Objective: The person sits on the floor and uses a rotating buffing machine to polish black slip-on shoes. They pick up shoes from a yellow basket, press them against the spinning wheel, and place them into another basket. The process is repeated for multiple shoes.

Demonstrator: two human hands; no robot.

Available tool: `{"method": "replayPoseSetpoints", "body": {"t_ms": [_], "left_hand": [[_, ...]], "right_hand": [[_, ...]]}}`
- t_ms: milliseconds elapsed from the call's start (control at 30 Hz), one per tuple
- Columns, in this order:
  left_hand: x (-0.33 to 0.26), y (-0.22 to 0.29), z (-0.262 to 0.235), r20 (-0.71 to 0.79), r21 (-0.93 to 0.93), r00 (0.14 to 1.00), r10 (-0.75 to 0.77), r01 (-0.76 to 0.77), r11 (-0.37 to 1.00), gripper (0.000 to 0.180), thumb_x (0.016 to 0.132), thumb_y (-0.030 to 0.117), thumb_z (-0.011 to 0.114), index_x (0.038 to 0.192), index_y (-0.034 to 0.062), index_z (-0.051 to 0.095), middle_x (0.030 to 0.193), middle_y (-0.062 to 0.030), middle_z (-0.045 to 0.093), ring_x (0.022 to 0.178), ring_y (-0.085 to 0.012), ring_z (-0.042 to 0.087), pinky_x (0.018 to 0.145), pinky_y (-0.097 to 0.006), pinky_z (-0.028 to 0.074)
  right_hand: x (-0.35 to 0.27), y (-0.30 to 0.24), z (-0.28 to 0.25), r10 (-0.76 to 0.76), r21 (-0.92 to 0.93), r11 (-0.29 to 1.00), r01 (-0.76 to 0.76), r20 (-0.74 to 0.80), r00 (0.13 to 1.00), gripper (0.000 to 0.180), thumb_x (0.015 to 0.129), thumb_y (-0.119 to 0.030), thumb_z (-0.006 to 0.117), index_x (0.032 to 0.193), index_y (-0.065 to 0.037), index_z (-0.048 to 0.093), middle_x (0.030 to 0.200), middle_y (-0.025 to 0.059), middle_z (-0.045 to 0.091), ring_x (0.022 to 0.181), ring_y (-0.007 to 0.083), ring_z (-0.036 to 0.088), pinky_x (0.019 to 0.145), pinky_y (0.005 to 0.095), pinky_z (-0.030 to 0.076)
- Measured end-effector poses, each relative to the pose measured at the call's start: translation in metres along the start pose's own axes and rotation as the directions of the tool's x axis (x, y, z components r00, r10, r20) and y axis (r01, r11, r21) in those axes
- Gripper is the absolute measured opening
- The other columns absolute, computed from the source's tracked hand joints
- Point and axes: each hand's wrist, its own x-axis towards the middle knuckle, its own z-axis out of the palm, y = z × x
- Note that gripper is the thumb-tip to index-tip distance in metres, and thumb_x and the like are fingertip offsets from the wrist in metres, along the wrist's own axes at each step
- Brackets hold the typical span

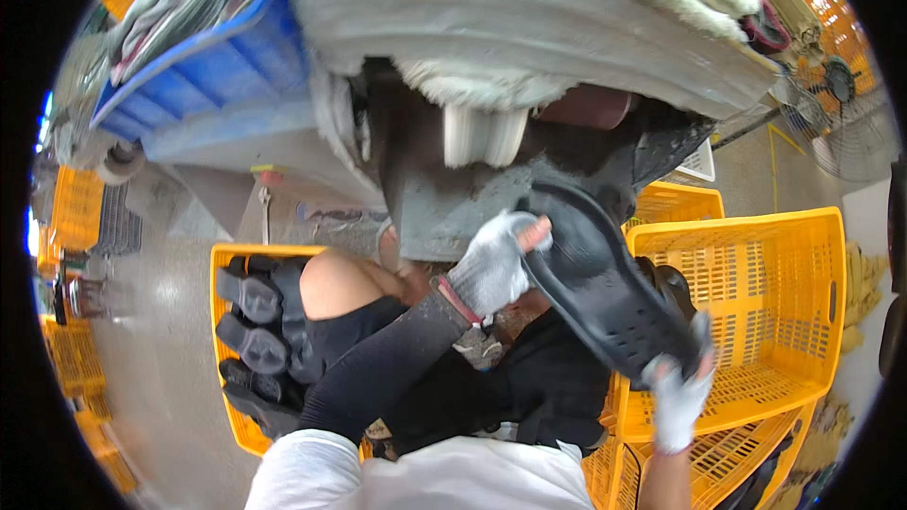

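Fingers (536, 233), left hand (496, 266): pinched black clog's (597, 279) heel
Right hand (678, 406): pinched its toe
Yellow crate (775, 269): sat right of clog

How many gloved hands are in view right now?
2. The left hand grips the black shoe near the end without holes; the right hand, blurred, holds its perforated end. Others in the background could be hidden.

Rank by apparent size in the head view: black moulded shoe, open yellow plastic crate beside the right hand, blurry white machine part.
1. Yellow crate
2. Black shoe
3. White machine part, blurred but plainly smallest here
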Motion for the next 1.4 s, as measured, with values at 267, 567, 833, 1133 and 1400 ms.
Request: {"method": "replayPoseSetpoints", "body": {"t_ms": [267, 567, 833, 1133, 1400], "left_hand": [[0.145, 0.024, -0.074, 0.147, 0.733, 0.867, 0.476, -0.418, 0.536, 0.041, 0.100, 0.029, 0.061, 0.131, 0.0020, 0.054, 0.125, -0.0130, 0.060, 0.114, -0.0238, 0.058, 0.100, -0.035, 0.049], [0.077, 0.028, -0.107, -0.013, 0.943, 0.920, 0.391, 0.142, -0.302, 0.046, 0.100, 0.047, 0.052, 0.103, 0.0022, 0.064, 0.107, -0.0242, 0.065, 0.100, -0.0413, 0.063, 0.089, -0.049, 0.050], [0.068, 0.055, -0.007, 0.035, 0.972, 0.988, 0.148, 0.000, -0.234, 0.066, 0.101, 0.057, 0.048, 0.129, -0.0013, 0.059, 0.107, -0.0294, 0.067, 0.106, -0.0475, 0.064, 0.092, -0.048, 0.051], [0.124, -0.009, -0.014, -0.461, 0.678, 0.800, 0.383, 0.039, 0.734, 0.044, 0.098, 0.041, 0.063, 0.111, -0.0012, 0.061, 0.104, -0.0216, 0.067, 0.095, -0.0325, 0.065, 0.080, -0.042, 0.048], [0.003, -0.001, -0.103, -0.414, -0.498, 0.905, 0.092, -0.310, 0.810, 0.042, 0.100, 0.016, 0.048, 0.139, 0.0021, 0.047, 0.140, -0.0225, 0.054, 0.133, -0.0363, 0.051, 0.108, -0.054, 0.047]], "right_hand": [[0.090, -0.021, 0.132, 0.017, 0.464, 0.883, 0.062, -0.164, 0.986, 0.081, 0.081, -0.015, 0.079, 0.149, 0.001, 0.036, 0.136, 0.0213, 0.049, 0.116, 0.0302, 0.058, 0.102, 0.0387, 0.049], [0.186, -0.027, 0.171, 0.057, 0.700, 0.709, -0.081, 0.057, 0.997, 0.029, 0.082, -0.010, 0.070, 0.108, 0.003, 0.063, 0.092, 0.0104, 0.068, 0.080, 0.0200, 0.068, 0.070, 0.0322, 0.055], [0.174, -0.033, 0.179, 0.103, 0.567, 0.793, -0.222, 0.234, 0.967, 0.071, 0.070, -0.028, 0.080, 0.127, 0.007, 0.055, 0.112, 0.0189, 0.070, 0.101, 0.0298, 0.066, 0.089, 0.0389, 0.049], [0.104, -0.062, 0.131, 0.160, 0.425, 0.898, -0.118, -0.064, 0.985, 0.040, 0.089, -0.006, 0.060, 0.128, 0.003, 0.059, 0.108, 0.0203, 0.070, 0.100, 0.0314, 0.068, 0.089, 0.0361, 0.051], [0.171, -0.049, 0.164, 0.224, 0.552, 0.806, -0.213, 0.048, 0.973, 0.032, 0.089, -0.011, 0.065, 0.117, 0.004, 0.065, 0.089, 0.0105, 0.070, 0.083, 0.0166, 0.064, 0.080, 0.0313, 0.050]]}}
